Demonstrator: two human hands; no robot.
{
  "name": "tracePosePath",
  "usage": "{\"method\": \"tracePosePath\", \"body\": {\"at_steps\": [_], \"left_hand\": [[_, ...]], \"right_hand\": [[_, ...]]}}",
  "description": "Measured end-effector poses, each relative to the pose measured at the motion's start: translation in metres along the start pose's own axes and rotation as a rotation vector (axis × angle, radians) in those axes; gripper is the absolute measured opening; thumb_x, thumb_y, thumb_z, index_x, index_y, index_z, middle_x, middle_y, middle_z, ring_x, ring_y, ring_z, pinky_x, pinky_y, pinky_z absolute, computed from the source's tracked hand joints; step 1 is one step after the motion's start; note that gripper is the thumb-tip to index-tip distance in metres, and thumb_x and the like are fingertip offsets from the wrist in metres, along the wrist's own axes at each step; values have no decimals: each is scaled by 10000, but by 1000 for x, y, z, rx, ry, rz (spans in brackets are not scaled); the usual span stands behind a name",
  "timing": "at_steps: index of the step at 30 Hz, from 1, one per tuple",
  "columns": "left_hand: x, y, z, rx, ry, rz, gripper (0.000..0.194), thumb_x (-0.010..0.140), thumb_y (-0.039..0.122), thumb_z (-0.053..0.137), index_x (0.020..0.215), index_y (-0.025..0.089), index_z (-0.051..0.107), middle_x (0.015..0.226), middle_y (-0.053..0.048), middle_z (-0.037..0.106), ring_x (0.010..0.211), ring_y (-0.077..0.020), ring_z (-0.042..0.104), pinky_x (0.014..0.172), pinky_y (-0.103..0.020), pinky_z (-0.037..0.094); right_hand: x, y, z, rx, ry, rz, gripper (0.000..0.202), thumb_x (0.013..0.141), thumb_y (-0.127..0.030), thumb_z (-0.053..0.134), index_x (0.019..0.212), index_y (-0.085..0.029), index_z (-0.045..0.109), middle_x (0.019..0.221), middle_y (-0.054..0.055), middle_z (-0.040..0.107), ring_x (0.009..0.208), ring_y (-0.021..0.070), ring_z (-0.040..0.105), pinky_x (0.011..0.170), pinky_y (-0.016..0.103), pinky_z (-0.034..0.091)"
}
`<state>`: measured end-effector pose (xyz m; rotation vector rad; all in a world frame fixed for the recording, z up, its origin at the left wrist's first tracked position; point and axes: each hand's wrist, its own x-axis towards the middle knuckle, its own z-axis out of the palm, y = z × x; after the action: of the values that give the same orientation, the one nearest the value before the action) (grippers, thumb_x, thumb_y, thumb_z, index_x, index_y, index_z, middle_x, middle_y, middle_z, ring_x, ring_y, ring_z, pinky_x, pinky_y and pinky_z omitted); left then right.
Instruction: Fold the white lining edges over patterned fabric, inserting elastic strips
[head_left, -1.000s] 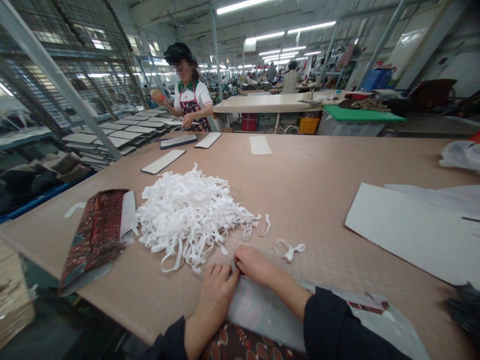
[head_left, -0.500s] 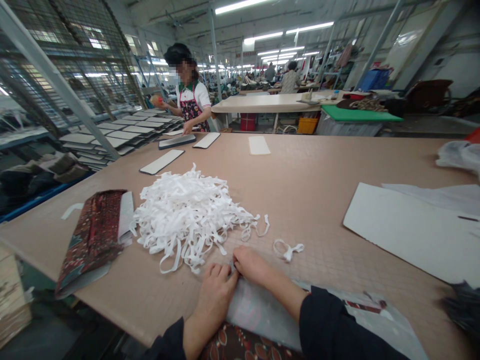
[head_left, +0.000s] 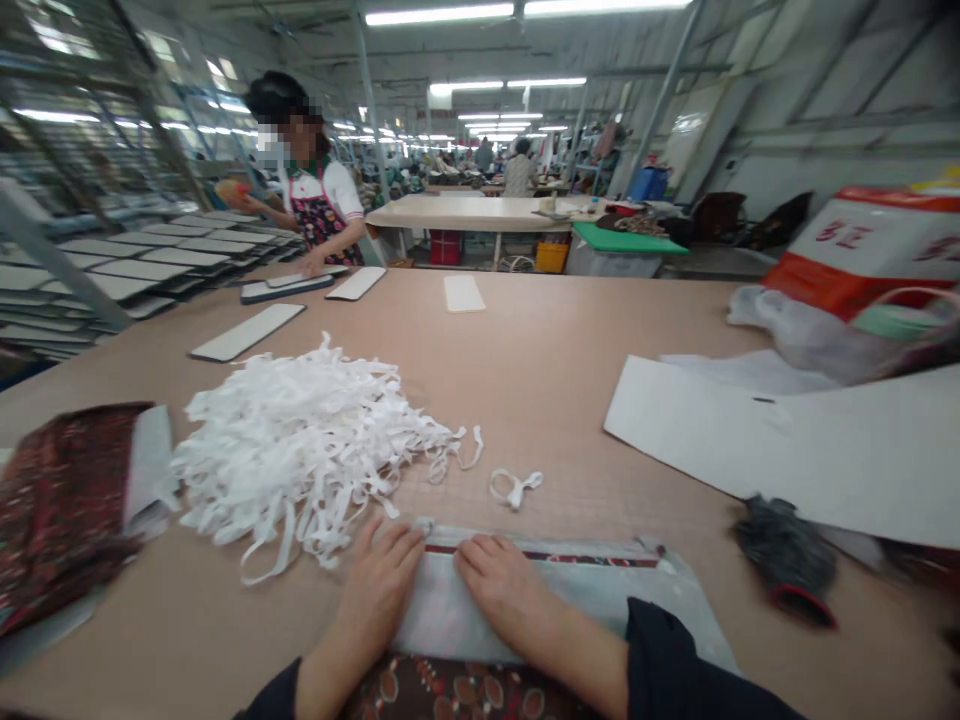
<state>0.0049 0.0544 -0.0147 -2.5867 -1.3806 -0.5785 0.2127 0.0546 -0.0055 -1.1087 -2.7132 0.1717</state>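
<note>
In front of me on the table lies a pale grey sheet of lining point(head_left: 592, 600) with a narrow dark red patterned strip point(head_left: 592, 560) along its far edge. Brown leaf-patterned fabric point(head_left: 465, 690) shows at its near side. My left hand point(head_left: 382, 570) rests on the sheet's left edge, fingers stretched forward and nothing seen in them. Flat on the lining beside it, my right hand point(head_left: 506, 590) has its fingertips at the red strip. Just beyond the hands is a small white looped tape point(head_left: 516, 488). A big heap of white tapes point(head_left: 300, 450) lies to the left.
Folded red-brown patterned fabric point(head_left: 67, 500) lies far left. To the right are a large white board point(head_left: 750, 430), a dark crumpled glove-like item point(head_left: 784, 555) and a red-and-white bag point(head_left: 862, 250). Across the table, a co-worker point(head_left: 319, 210) handles white panels point(head_left: 292, 285).
My view has turned to the right. My hands, earlier close together at the sheet's left corner, are now apart; the right hand has moved right along the far edge, and the sheet lies flatter.
</note>
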Motion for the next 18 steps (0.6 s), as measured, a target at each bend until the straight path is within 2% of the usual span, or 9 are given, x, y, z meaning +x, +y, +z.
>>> {"method": "tracePosePath", "body": {"at_steps": [2, 4, 7, 9, 13, 18], "left_hand": [[3, -6, -2, 7, -53, 63, 299, 779, 106, 430, 984, 229, 610, 1034, -20, 655, 1013, -203, 530, 1014, -467, 219], [5, -12, -2, 28, -83, 120, 303, 762, 110, 445, 992, 228, 603, 1056, -23, 649, 1006, -214, 539, 1010, -476, 214], [8, -15, -4, 41, -80, 162, 264, 779, 146, 457, 978, 235, 605, 1050, -23, 651, 981, -205, 557, 1016, -460, 205], [13, -12, -10, 41, -94, 148, 221, 806, 170, 449, 929, 242, 617, 1002, -18, 662, 942, -195, 571, 1011, -452, 210], [32, 3, -20, 48, -167, 83, 182, 820, 182, 451, 828, 233, 626, 883, -11, 660, 882, -203, 578, 972, -475, 251], [46, 21, -10, 21, -210, 143, 250, 805, 218, 504, 1044, 246, 574, 1061, -35, 629, 984, -213, 547, 927, -434, 319]], "right_hand": [[-30, 12, -6, -45, -26, 33, 220, 834, -142, 513, 1051, -117, 539, 990, 93, 588, 893, 209, 500, 774, 333, 394], [-59, 26, -15, -72, -56, 141, 235, 826, -125, 515, 1059, -123, 543, 1003, 93, 591, 902, 213, 502, 780, 331, 386], [-97, 47, -29, -79, -97, 336, 223, 815, -76, 493, 1013, -139, 574, 978, 83, 599, 896, 210, 512, 787, 320, 378], [-112, 58, -39, -56, -132, 445, 210, 812, -58, 470, 955, -144, 598, 955, 80, 600, 886, 204, 519, 780, 304, 377], [-113, 77, -54, 51, -167, 563, 188, 808, -83, 448, 851, -158, 615, 925, 78, 597, 898, 192, 521, 784, 277, 364], [-98, 87, -61, 155, -194, 611, 150, 705, -98, 506, 804, -157, 602, 872, 70, 605, 864, 193, 526, 745, 270, 359]]}}
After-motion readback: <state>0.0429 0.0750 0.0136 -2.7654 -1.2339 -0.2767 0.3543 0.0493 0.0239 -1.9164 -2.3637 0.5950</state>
